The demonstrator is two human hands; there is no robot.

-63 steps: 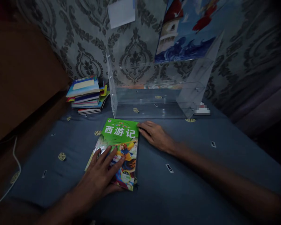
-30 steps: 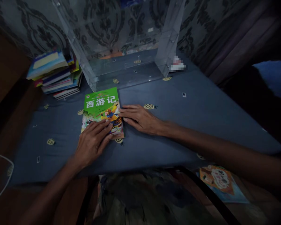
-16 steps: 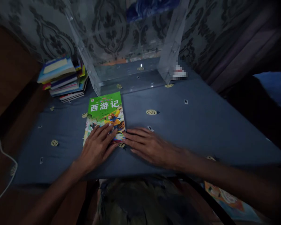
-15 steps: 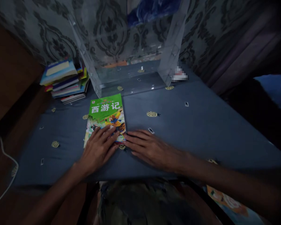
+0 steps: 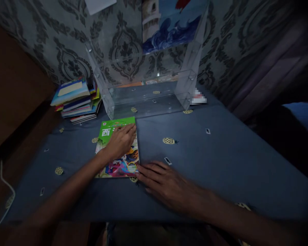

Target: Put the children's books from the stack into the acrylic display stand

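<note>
Pretty dim shot btw. Green picture book [image 5: 117, 150] w/ big white Chinese characters lies flat, cover up, on the counter [image 5: 220, 150], which has a blue-grey cloth w/ little yellow motifs. Book sits just in front of the clear acrylic shelf unit [image 5: 146, 85], near its left end.

Left hand [image 5: 121, 140] is laid flat on the upper part of the cover, palm down, fingers stretched toward the top right corner, covering some of the title. Not curled round anything, just pressing on it.

Right hand [image 5: 166, 184] is flat on the cloth, fingers spread and straight, tips right at the book's bottom right corner. Can't tell if they actually touch the edge, a bit blurry there. Nothing gripped in it.

Other stuff: a messy stack of colourful books [image 5: 75, 101] at the back left, just beside the acrylic unit. Wall behind has grey damask wallpaper [image 5: 66, 51] w/ a lighthouse-and-waves poster [image 5: 169, 24] seen through the acrylic, plus a white paper note [image 5: 100, 5] at the top. White cable [image 5: 5, 191] on the far left.
</note>
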